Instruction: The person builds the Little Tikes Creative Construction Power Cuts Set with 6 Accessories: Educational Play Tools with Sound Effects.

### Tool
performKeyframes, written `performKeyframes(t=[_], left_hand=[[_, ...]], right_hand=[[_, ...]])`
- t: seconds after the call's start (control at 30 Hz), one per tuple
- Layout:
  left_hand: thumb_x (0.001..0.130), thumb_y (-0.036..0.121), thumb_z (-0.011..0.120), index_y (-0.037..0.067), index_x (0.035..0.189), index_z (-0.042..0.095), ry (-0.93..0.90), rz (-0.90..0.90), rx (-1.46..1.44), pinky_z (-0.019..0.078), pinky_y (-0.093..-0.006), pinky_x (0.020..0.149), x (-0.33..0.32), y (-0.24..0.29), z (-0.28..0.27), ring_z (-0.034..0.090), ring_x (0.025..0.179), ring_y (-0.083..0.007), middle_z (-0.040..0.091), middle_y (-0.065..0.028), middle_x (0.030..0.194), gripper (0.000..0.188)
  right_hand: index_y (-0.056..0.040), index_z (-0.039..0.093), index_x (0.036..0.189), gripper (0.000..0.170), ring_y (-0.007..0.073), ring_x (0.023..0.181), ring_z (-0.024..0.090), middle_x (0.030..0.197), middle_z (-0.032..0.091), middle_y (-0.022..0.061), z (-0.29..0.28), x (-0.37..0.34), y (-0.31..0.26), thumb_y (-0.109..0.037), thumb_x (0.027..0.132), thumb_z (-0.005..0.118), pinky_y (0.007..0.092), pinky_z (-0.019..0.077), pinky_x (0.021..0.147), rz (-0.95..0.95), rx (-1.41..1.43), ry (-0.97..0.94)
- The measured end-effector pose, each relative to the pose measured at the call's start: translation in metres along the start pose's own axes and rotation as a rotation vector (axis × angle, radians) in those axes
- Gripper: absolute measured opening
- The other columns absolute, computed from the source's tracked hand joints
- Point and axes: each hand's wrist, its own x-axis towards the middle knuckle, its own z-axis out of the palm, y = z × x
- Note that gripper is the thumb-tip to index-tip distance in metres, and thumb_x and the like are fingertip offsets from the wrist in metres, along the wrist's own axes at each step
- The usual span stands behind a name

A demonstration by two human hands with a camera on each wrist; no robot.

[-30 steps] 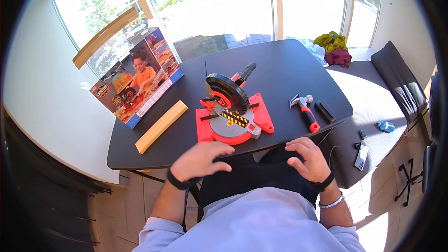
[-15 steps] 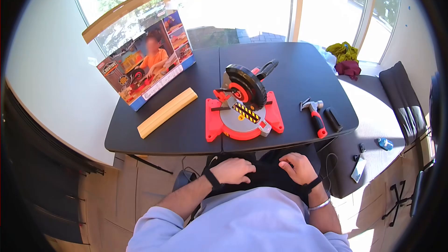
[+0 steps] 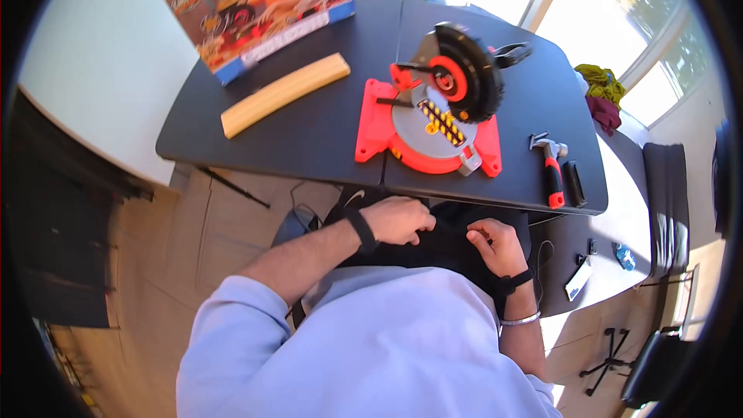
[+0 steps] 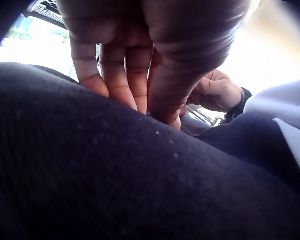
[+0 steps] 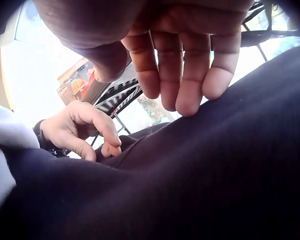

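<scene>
My left hand (image 3: 398,220) rests on the dark trousers on my lap, fingers loosely bent, holding nothing; the left wrist view shows its fingers (image 4: 117,80) hanging down to the cloth. My right hand (image 3: 499,248) lies on the other thigh, loosely curled and empty, and its fingers (image 5: 182,75) hang relaxed in the right wrist view. On the table above my hands stands a red and grey toy mitre saw (image 3: 430,130) with a black round blade. A hammer (image 3: 552,170) with a red and black handle lies to its right, beside a black case (image 3: 574,184).
A wooden block (image 3: 285,94) lies on the black table (image 3: 309,135), left of the saw. Behind it stands a large picture box (image 3: 263,8). On the bench at the right are a phone (image 3: 578,280), a blue item (image 3: 625,257) and piled cloths (image 3: 601,97).
Both hands have come down from in front of the table edge onto my lap. The head view has tilted downward, so the table appears higher; the things on it look unmoved.
</scene>
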Motion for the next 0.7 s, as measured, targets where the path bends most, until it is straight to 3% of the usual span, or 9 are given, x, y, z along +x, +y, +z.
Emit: performKeyframes(t=[0.2, 0.27, 0.33, 0.37, 0.43, 0.47, 0.5, 0.57, 0.7], left_hand=[[0.086, 0.015, 0.084, 0.003, 0.11, 0.074, 0.039, 0.06, 0.085, 0.0582, -0.0494, 0.091, -0.003, 0.004, -0.002, 0.074, 0.102, -0.037, 0.076, -0.0132, 0.104, 0.029], [0.086, 0.015, 0.084, 0.003, 0.111, 0.074, 0.054, 0.055, 0.069, 0.0587, -0.0492, 0.091, -0.005, 0.012, -0.005, 0.074, 0.103, -0.0371, 0.076, -0.0132, 0.104, 0.03], [0.087, 0.016, 0.084, 0.003, 0.113, 0.074, 0.03, 0.055, 0.065, 0.0596, -0.0489, 0.092, -0.006, 0.015, -0.006, 0.074, 0.104, -0.0371, 0.076, -0.0132, 0.105, 0.03], [0.087, 0.016, 0.084, 0.003, 0.113, 0.074, 0.031, 0.052, 0.057, 0.0596, -0.0489, 0.092, -0.005, 0.014, -0.004, 0.074, 0.104, -0.0371, 0.076, -0.0132, 0.105, 0.03], [0.087, 0.017, 0.084, 0.004, 0.112, 0.074, 0.004, 0.035, 0.082, 0.0591, -0.0493, 0.093, -0.003, 0.011, -0.003, 0.074, 0.105, -0.0367, 0.076, -0.0132, 0.104, 0.03], [0.087, 0.017, 0.084, 0.004, 0.112, 0.074, 0.011, 0.036, 0.082, 0.0591, -0.0493, 0.093, -0.003, 0.011, -0.003, 0.074, 0.105, -0.0367, 0.076, -0.0132, 0.104, 0.03], [0.087, 0.018, 0.084, 0.004, 0.112, 0.074, 0.008, 0.027, 0.072, 0.0589, -0.0495, 0.093, -0.003, 0.011, -0.003, 0.073, 0.105, -0.0367, 0.076, -0.0131, 0.104, 0.03], [0.087, 0.019, 0.084, 0.005, 0.112, 0.074, 0.013, 0.016, 0.058, 0.0587, -0.0496, 0.093, -0.003, 0.011, -0.004, 0.073, 0.106, -0.0367, 0.075, -0.013, 0.103, 0.03], [0.088, 0.019, 0.084, 0.005, 0.11, 0.074, 0.015, 0.02, 0.061, 0.0584, -0.0498, 0.092, -0.005, 0.012, -0.004, 0.073, 0.107, -0.0374, 0.075, -0.0141, 0.103, 0.028]], right_hand=[[0.0015, 0.076, 0.103, 0.017, 0.0304, 0.083, 0.075, 0.094, 0.077, 0.0154, -0.008, 0.011, -0.023, -0.014, 0.096, 0.08, 0.0378, 0.0594, 0.076, -0.077, -0.068, -0.055], [0.0008, 0.076, 0.103, 0.016, 0.0315, 0.088, 0.076, 0.096, 0.078, 0.0145, -0.019, 0.021, -0.039, -0.01, 0.093, 0.083, 0.0382, 0.0597, 0.08, -0.277, -0.084, 0.151], [0.001, 0.075, 0.105, 0.021, 0.0341, 0.1, 0.075, 0.106, 0.078, 0.0158, -0.037, 0.035, -0.065, -0.007, 0.089, 0.085, 0.0409, 0.0585, 0.09, -0.277, -0.155, 0.285], [0.0011, 0.074, 0.11, 0.026, 0.0352, 0.103, 0.074, 0.11, 0.077, 0.0167, -0.047, 0.045, -0.073, -0.007, 0.089, 0.086, 0.0423, 0.0572, 0.094, -0.392, -0.292, 0.377], [0.002, 0.07, 0.121, 0.038, 0.0377, 0.112, 0.071, 0.122, 0.073, 0.0196, -0.057, 0.065, -0.091, -0.008, 0.088, 0.087, 0.0438, 0.0552, 0.099, -0.443, -0.372, 0.541], [0.0005, 0.066, 0.13, 0.052, 0.0383, 0.121, 0.067, 0.134, 0.067, 0.0209, -0.064, 0.073, -0.094, -0.013, 0.087, 0.09, 0.045, 0.0542, 0.103, -0.441, -0.381, 0.532], [0.0005, 0.066, 0.13, 0.052, 0.0383, 0.121, 0.067, 0.134, 0.067, 0.0209, -0.068, 0.083, -0.102, -0.013, 0.087, 0.09, 0.045, 0.0542, 0.103, -0.448, -0.385, 0.53], [-0.0019, 0.057, 0.144, 0.074, 0.0392, 0.133, 0.06, 0.148, 0.059, 0.0211, -0.077, 0.104, -0.119, -0.02, 0.083, 0.095, 0.0468, 0.0508, 0.109, -0.625, -0.599, 0.603], [-0.0037, 0.049, 0.153, 0.094, 0.0402, 0.141, 0.054, 0.156, 0.053, 0.0209, -0.092, 0.137, -0.128, -0.027, 0.077, 0.099, 0.0484, 0.0465, 0.115, -0.652, -0.663, 0.56]])
